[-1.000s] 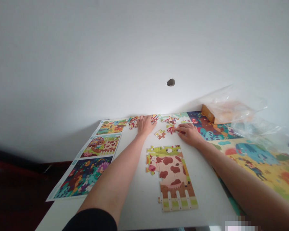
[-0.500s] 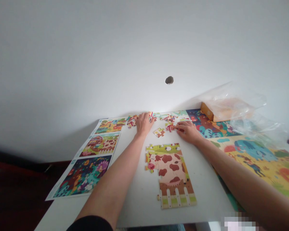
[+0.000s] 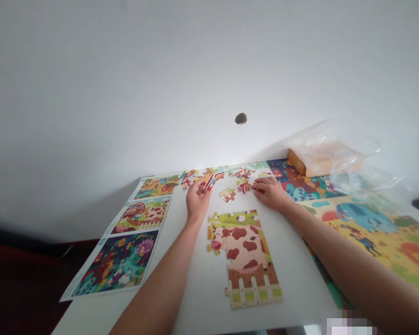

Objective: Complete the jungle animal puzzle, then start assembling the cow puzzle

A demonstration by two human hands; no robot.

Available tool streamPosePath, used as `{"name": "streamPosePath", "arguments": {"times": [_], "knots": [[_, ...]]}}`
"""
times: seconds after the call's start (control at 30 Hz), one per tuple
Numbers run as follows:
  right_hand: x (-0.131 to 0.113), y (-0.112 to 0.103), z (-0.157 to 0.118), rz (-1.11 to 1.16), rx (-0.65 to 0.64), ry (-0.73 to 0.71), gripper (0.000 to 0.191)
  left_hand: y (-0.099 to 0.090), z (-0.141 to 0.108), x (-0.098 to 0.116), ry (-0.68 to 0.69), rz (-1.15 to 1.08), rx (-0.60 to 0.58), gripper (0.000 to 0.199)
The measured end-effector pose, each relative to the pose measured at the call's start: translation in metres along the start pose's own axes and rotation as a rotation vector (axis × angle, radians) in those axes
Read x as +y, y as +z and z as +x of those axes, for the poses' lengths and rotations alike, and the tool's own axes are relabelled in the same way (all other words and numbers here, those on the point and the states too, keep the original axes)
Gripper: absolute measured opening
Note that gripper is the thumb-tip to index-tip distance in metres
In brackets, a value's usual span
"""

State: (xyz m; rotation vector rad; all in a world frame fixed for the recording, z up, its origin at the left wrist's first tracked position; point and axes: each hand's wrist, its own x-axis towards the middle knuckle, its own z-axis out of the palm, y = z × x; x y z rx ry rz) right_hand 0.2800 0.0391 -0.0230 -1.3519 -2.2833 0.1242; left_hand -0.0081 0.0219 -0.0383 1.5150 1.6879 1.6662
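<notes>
Between the fingers of my left hand (image 3: 197, 201) is a red-and-white jigsaw puzzle piece (image 3: 209, 181), lifted and tilted beside the loose pieces at the back of the table. My right hand (image 3: 271, 191) rests on the table, its fingertips closed at the edge of a red barn piece (image 3: 243, 187). Just left of that lies a loose green-and-brown piece (image 3: 228, 194). Nearer to me sits a joined puzzle section (image 3: 248, 251) with a spotted cow, sheep and a white fence. More loose pieces (image 3: 187, 177) lie beyond my left hand.
A picture sheet (image 3: 117, 265) with three scenes lies along the left side. On the right are a finished elephant puzzle (image 3: 368, 218) and a dark forest puzzle (image 3: 302, 179). An orange box (image 3: 296, 162) under a clear plastic bag (image 3: 356, 172) stands against the wall.
My left hand has drawn back slightly and turned, with a red-and-white piece now showing in its fingers. My right hand stays by the barn piece.
</notes>
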Motion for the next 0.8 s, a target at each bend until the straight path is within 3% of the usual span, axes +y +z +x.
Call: {"name": "streamPosePath", "arguments": {"times": [0.17, 0.4, 0.47, 0.53, 0.6, 0.7, 0.8], "knots": [[0.002, 0.002, 0.000, -0.004, 0.012, -0.008, 0.031, 0.000, 0.002, 0.007, 0.131, 0.154, -0.202, 0.042], [0.001, 0.001, 0.001, -0.015, 0.001, 0.003, 0.032, -0.014, 0.003, 0.030, 0.247, 0.724, -0.149, 0.030], [0.000, 0.000, 0.001, -0.019, -0.003, 0.005, 0.032, -0.014, -0.001, 0.037, 0.374, 0.723, -0.274, 0.036], [0.000, 0.000, 0.001, -0.019, -0.003, 0.002, 0.033, -0.011, -0.007, 0.043, 0.505, 0.695, -0.496, 0.037], [0.000, 0.000, 0.001, -0.017, 0.002, -0.006, 0.033, -0.007, -0.012, 0.044, 0.517, 0.678, -0.633, 0.033], [0.001, 0.001, 0.000, -0.012, 0.009, -0.014, 0.032, -0.006, -0.010, 0.037, 0.428, 0.680, -0.626, 0.031], [0.001, 0.002, 0.000, -0.010, 0.014, -0.010, 0.032, -0.011, 0.001, 0.026, 0.319, 0.714, -0.481, 0.035]]}}
